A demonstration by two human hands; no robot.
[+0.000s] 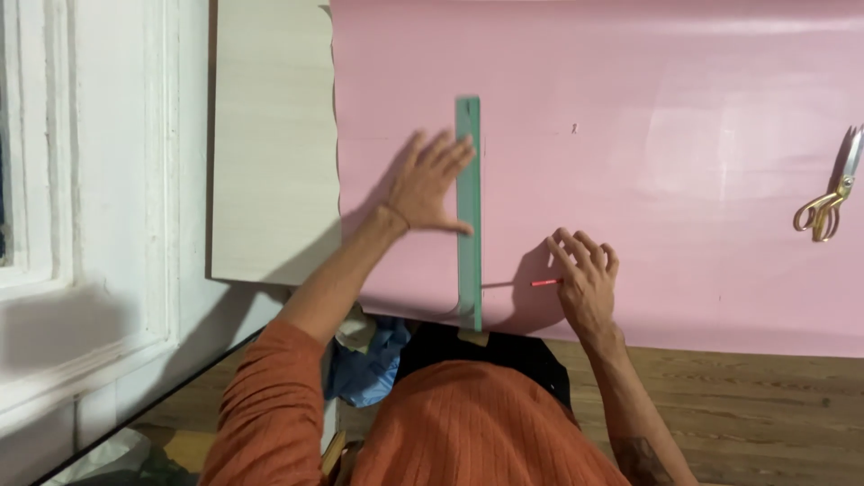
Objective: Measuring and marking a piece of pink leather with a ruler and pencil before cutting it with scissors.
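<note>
- Head view: a long, flat, translucent green plastic ruler (468, 211) is laid upright across a large sheet of pale pink paper (684, 162), which is spread over a light wooden board (270, 144) and overhangs a brown wood-grain surface (765, 405).
- The left hand (430, 184) is pressed flat on the pink sheet with fingers spread wide, nothing being gripped; its fingertips and thumb rest against the ruler's left edge.
- The right hand (587, 277) is curled closed around a thin red pencil (545, 283), whose tip is pointed toward the ruler but is held apart from its right edge.
- Gold-handled scissors (832, 193) are left lying on the sheet at far right, well apart from both hands.
- The step in hand is judged to be ruling a line: the ruler is steadied, no stroke yet begun.
- For the next move, the pencil tip would need to be brought against the ruler's edge while firm pressure is kept on the ruler.
</note>
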